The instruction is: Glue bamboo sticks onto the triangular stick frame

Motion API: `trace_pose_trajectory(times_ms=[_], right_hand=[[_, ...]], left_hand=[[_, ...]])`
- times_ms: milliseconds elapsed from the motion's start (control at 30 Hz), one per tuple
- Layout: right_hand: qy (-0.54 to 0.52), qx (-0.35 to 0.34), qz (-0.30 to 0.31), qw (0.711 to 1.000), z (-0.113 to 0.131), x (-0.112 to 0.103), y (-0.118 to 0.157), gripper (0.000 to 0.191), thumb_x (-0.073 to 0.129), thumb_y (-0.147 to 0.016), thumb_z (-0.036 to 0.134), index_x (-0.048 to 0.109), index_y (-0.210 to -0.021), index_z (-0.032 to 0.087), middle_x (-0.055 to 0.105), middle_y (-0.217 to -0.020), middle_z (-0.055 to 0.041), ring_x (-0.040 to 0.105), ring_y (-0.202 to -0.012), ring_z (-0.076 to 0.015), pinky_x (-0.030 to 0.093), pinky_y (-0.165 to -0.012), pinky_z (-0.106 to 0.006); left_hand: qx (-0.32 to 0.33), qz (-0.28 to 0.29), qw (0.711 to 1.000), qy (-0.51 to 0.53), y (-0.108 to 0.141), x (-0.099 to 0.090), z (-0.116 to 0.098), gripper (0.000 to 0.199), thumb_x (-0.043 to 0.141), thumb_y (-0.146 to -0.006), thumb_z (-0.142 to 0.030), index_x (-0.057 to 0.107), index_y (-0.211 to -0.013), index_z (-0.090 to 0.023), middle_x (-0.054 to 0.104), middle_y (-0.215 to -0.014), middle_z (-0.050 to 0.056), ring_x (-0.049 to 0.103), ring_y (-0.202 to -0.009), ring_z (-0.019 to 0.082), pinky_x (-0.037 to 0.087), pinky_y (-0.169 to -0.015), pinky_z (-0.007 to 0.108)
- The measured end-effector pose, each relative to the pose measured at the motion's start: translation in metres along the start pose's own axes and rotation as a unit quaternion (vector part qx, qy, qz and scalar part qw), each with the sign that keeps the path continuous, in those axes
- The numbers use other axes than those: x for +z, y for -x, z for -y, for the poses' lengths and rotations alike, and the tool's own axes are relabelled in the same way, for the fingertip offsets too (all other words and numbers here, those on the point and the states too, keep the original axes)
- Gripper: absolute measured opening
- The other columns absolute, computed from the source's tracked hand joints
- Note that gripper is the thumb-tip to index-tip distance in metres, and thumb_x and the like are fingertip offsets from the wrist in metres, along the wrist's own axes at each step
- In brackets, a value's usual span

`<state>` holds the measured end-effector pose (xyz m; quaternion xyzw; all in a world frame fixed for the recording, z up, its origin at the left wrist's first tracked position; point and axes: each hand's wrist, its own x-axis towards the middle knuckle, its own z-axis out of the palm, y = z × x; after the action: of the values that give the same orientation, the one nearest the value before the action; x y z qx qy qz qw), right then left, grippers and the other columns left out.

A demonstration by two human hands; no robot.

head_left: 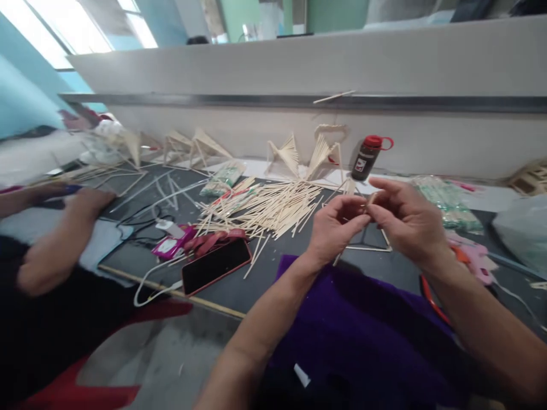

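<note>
Both hands are raised over the dark table, their fingertips meeting. My left hand (337, 228) is closed, thumb and fingers pinched at a small brownish piece too small to identify. Close against it, my right hand (405, 219) pinches at the same spot with thumb and index finger. Under the hands, a thin wooden stick frame (367, 248) lies partly hidden on the table. A large heap of loose wooden sticks (277, 208) is to the left of my hands. Behind them stands a dark bottle (366, 159) with a red lid.
A phone (217, 265) with a white cable lies near the table's front edge. Stick structures (284, 156) stand along the wall. Plastic-wrapped packs (448, 205) are at the right, near a pink item (478, 256). Another person's arm (64, 242) rests at the left.
</note>
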<state>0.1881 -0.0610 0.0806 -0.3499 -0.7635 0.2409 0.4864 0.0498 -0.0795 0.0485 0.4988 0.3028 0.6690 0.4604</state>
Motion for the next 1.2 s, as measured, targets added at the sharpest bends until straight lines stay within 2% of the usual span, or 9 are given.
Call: trace_pose_trajectory(times_ms=[200,367,567,700,800,900,1033,1100,1200], right_hand=[[0.031,0.0,-0.036,0.999,-0.005,0.006,0.004,0.043,0.058,-0.083,0.025,0.053,-0.126,0.029,0.064,-0.085,-0.0017,0.061,-0.068,-0.0151,0.052,-0.064,-0.03],[0.069,-0.03,-0.05,0.996,-0.001,0.016,0.002,0.04,0.054,-0.085,0.021,0.051,-0.125,0.023,0.064,-0.085,0.0005,0.057,-0.067,-0.0112,0.05,-0.069,-0.027],[0.09,-0.032,-0.021,0.995,-0.013,0.012,0.0,0.04,0.048,-0.088,0.011,0.048,-0.128,0.014,0.063,-0.092,-0.0029,0.057,-0.08,-0.0114,0.049,-0.078,-0.025],[0.086,-0.012,-0.02,0.996,-0.009,-0.009,0.022,0.038,0.048,-0.09,0.016,0.048,-0.128,0.015,0.064,-0.098,-0.0048,0.058,-0.082,-0.0116,0.049,-0.076,-0.025],[0.137,0.028,-0.038,0.989,-0.014,-0.047,0.051,0.027,0.049,-0.091,0.023,0.057,-0.115,0.014,0.065,-0.096,-0.0052,0.059,-0.082,-0.0124,0.047,-0.075,-0.026],[0.304,0.13,-0.004,0.944,-0.032,-0.092,0.09,0.02,0.049,-0.092,0.028,0.063,-0.091,0.016,0.067,-0.091,-0.0059,0.06,-0.085,-0.0157,0.042,-0.078,-0.028],[0.473,0.316,0.121,0.813,-0.061,-0.126,0.136,0.022,0.05,-0.089,0.032,0.063,-0.099,0.017,0.067,-0.101,-0.01,0.062,-0.089,-0.0217,0.039,-0.068,-0.027],[0.483,0.345,0.169,0.787,-0.072,-0.128,0.147,0.025,0.05,-0.089,0.032,0.061,-0.106,0.019,0.067,-0.105,-0.0099,0.063,-0.093,-0.0227,0.039,-0.066,-0.027],[0.483,0.352,0.191,0.779,-0.084,-0.123,0.149,0.03,0.046,-0.091,0.031,0.058,-0.116,0.02,0.068,-0.106,-0.0091,0.064,-0.093,-0.0229,0.038,-0.064,-0.027]], left_hand=[[-0.013,-0.019,1.0,-0.004,-0.001,-0.002,0.01,0.015,0.073,-0.073,-0.025,0.066,-0.084,-0.017,0.065,-0.072,0.0,0.06,-0.063,0.01,0.05,-0.064,0.025],[0.028,-0.058,0.991,-0.121,-0.001,-0.009,0.007,0.01,0.072,-0.074,-0.024,0.069,-0.081,-0.017,0.065,-0.067,-0.002,0.057,-0.057,0.009,0.048,-0.059,0.022],[0.053,-0.082,0.982,-0.16,-0.007,-0.007,0.026,0.013,0.074,-0.069,-0.023,0.069,-0.08,-0.017,0.062,-0.062,-0.003,0.055,-0.049,0.008,0.046,-0.05,0.021],[0.026,-0.031,0.985,-0.17,0.0,0.007,0.021,0.011,0.072,-0.071,-0.022,0.067,-0.079,-0.017,0.058,-0.058,-0.004,0.05,-0.047,0.007,0.041,-0.046,0.019],[-0.035,0.032,0.992,-0.117,0.001,0.028,0.012,0.009,0.072,-0.069,-0.019,0.065,-0.075,-0.017,0.055,-0.053,-0.005,0.046,-0.043,0.007,0.037,-0.042,0.019],[-0.115,0.122,0.986,-0.017,0.001,0.052,0.012,0.009,0.071,-0.067,-0.018,0.065,-0.073,-0.017,0.057,-0.056,-0.004,0.043,-0.042,0.006,0.034,-0.041,0.019],[-0.19,0.212,0.958,0.029,0.01,0.07,0.037,0.01,0.073,-0.067,-0.02,0.065,-0.07,-0.016,0.053,-0.05,-0.005,0.04,-0.041,0.005,0.03,-0.04,0.018],[-0.232,0.227,0.945,0.026,0.017,0.071,0.054,0.011,0.074,-0.067,-0.022,0.065,-0.07,-0.016,0.053,-0.05,-0.005,0.039,-0.04,0.005,0.028,-0.04,0.018],[-0.261,0.247,0.933,0.032,0.026,0.067,0.067,0.015,0.075,-0.066,-0.026,0.065,-0.069,-0.015,0.053,-0.05,-0.004,0.039,-0.04,0.005,0.026,-0.039,0.019]])
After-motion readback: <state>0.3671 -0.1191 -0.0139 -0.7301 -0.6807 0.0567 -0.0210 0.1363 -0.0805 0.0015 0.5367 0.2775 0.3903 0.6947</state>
